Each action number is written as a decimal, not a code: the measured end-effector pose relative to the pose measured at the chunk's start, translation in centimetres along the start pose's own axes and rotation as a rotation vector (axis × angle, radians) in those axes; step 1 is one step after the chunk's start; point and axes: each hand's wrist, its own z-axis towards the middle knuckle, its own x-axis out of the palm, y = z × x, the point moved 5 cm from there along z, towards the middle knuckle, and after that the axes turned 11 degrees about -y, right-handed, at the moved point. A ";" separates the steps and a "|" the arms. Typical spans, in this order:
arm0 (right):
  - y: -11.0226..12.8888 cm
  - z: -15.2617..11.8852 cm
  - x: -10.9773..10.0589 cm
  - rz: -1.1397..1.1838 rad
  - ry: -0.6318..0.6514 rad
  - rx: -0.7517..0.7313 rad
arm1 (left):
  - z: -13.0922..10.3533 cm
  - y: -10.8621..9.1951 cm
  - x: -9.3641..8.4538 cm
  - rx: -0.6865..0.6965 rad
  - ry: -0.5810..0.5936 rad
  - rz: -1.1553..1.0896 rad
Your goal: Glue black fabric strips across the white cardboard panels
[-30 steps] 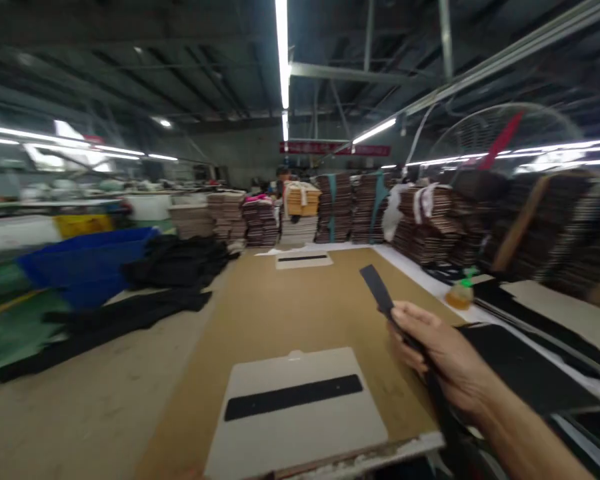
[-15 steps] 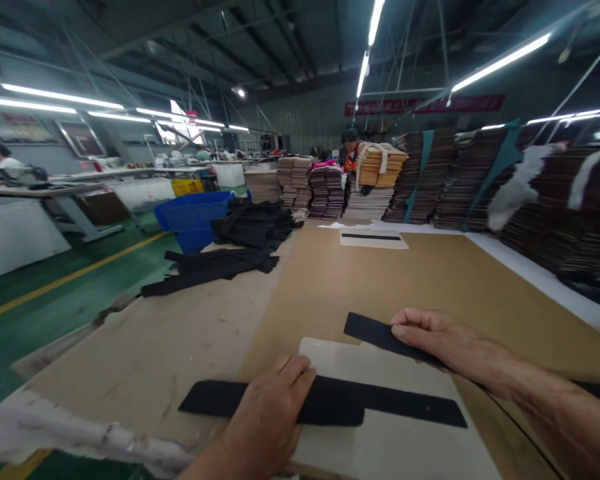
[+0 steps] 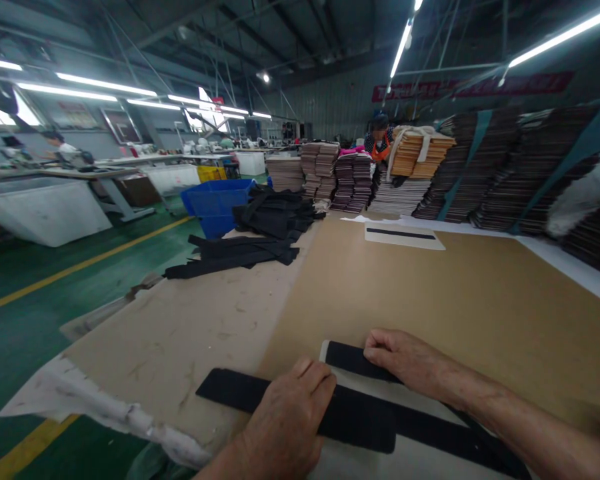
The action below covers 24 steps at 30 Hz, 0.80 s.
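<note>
My left hand (image 3: 293, 413) is closed on a black strip (image 3: 357, 420) that sticks out on both sides of it, over the lower left part of a light board (image 3: 405, 453). Another black strip (image 3: 445, 427) lies along the board, partly beneath the first. My right hand (image 3: 395, 357) pinches a third black strip (image 3: 347, 358) near its left end, at the board's far edge. The rest of that strip is partly hidden under my right hand and forearm.
Black strips (image 3: 270, 217) lie piled at the table's far left, beside a blue bin (image 3: 215, 200). A smaller light board (image 3: 405, 241) with a black strip lies farther back on the brown table surface (image 3: 360, 287). Stacked material (image 3: 353, 180) and a person (image 3: 379, 141) are beyond.
My right hand has brought its strip nearer and over the board's far edge. My left hand keeps its strip. The view has turned left.
</note>
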 end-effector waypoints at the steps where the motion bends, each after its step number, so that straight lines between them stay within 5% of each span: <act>1: 0.1 0.1 0.2 -0.010 0.000 -0.010 | 0.0 0.0 0.1 0.003 0.006 0.006; 24: -0.6 1.1 1.3 -0.153 -0.005 -0.033 | 0.0 0.1 0.6 0.004 0.111 0.103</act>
